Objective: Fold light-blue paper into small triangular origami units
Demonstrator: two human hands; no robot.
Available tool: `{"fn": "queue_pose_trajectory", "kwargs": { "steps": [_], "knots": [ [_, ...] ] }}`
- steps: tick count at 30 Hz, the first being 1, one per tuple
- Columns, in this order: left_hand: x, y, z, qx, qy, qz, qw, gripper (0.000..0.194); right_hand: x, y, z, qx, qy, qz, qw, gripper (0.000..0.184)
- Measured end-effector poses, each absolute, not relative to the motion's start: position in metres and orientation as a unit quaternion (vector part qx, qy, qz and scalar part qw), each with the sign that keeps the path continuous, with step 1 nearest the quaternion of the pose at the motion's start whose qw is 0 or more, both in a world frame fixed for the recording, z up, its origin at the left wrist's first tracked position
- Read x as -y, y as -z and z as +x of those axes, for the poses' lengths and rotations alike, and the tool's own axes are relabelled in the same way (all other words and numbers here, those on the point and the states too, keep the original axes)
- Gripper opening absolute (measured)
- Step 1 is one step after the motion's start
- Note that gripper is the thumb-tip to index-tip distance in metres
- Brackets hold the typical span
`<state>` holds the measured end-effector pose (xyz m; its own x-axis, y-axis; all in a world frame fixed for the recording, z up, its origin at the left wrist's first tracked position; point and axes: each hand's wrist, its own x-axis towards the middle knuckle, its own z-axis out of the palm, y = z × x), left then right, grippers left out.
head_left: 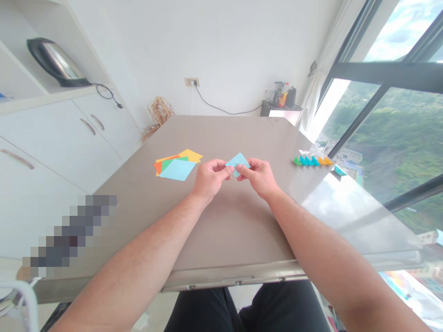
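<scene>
Blue paper (238,159) pinched by my left fingers (227,172) and right fingers (244,171).
Uneven pressure might skew its fold; sheets (177,169) lie left of it.

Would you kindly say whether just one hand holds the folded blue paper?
No, the left hand and right hand both pinch the folded blue paper.

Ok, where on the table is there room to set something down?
Bare: the table beyond the sheets, toward the wall; also between right hand and folded row. Crowded: at the sheets by the left hand and along that row.
</scene>
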<state>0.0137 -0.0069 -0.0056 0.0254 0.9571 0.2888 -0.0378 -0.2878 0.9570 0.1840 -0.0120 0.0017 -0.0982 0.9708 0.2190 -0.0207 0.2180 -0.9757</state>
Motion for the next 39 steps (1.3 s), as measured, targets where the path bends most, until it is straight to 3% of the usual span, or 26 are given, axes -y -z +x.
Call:
{"fn": "queue_pose_trajectory", "kwargs": {
  "steps": [23,39],
  "knots": [
    [0.0108,0.0018,0.0158,-0.417,-0.561,0.554,0.451,0.026,0.0134,-0.0012,0.1822,0.601,-0.418,-0.448,0.513,0.028],
    [0.0105,0.0018,0.0142,-0.423,-0.547,0.588,0.421,0.023,0.0129,0.0012,0.1789,0.588,-0.445,-0.428,0.523,0.019]
  ]
}}
